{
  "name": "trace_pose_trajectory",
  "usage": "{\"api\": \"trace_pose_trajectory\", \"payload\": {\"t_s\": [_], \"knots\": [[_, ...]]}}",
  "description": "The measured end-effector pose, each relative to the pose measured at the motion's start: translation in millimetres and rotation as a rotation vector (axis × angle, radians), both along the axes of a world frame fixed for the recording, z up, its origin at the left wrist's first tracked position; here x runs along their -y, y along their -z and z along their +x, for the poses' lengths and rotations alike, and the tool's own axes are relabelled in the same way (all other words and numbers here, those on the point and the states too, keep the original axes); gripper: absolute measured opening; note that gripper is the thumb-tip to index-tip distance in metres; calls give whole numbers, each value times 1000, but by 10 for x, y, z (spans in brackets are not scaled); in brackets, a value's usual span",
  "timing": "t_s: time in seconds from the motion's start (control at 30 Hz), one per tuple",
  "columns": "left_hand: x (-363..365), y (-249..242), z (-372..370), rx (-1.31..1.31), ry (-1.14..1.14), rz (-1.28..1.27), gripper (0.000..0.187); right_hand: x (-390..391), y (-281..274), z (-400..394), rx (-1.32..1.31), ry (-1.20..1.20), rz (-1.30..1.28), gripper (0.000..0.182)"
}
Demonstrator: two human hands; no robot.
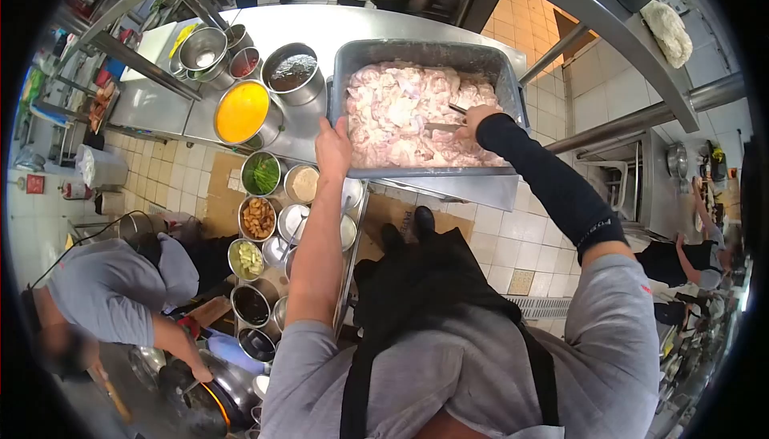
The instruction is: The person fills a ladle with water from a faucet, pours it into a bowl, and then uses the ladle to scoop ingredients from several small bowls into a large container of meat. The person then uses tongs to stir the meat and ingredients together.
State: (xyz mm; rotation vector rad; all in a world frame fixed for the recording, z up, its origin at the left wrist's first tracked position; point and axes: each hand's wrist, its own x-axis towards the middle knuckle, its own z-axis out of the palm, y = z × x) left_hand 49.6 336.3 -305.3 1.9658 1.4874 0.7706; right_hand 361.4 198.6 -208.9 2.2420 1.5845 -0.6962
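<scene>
head view: left hand (332, 149) gripping near rim of steel tray (352, 58) of pale raw meat (400, 110) on steel bench (320, 22); right hand (478, 115) closed on tongs (448, 122) sunk in the pile. likely mid-portioning; next lift probably needs a steady tray and firm pinch. white lettering on black sleeve (553, 183) too small to read.
</scene>
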Motion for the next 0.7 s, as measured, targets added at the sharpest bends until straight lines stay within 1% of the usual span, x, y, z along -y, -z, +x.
{"api": "trace_pose_trajectory", "payload": {"t_s": [0.1, 0.13, 0.17, 0.23, 0.33, 0.43, 0.47, 0.57, 0.6, 0.63, 0.67, 0.7], "knots": [[68, 13, -20, 10, -33, 8, 50, 413, 418, 392, 39, 184, 193, 61], [54, 0, -15, 7, -33, 14, 51, 508, 371, 455, -4, 196, 128, 66], [42, -15, -5, 6, -35, 22, 52, 587, 326, 514, 10, 232, 105, 67], [57, -54, -14, -7, -39, -21, 53, 730, 63, 496, 29, 313, 60, 68], [40, -38, 0, -3, -43, -7, 53, 659, -385, 541, 156, 98, -7, 62], [67, -74, -1, -14, -52, -20, 51, 390, -490, 536, 128, -95, 108, 49], [55, -106, 3, -17, -59, -34, 51, 191, -382, 556, 140, -118, 70, 47], [21, -4, -4, 18, -52, -39, 50, -429, 242, 597, 133, -102, 124, 42], [-17, -14, -7, 10, -53, -42, 53, -542, 365, 560, 138, -265, 168, 38], [-54, -27, 9, 2, -50, -47, 55, -624, 382, 475, 145, -424, 211, 34], [13, -7, 9, -9, -41, -67, 57, -649, 463, 323, 141, -395, 138, 31], [56, 38, 1, -22, -58, -47, 57, -537, 374, 132, 117, -353, 124, 31]]}}
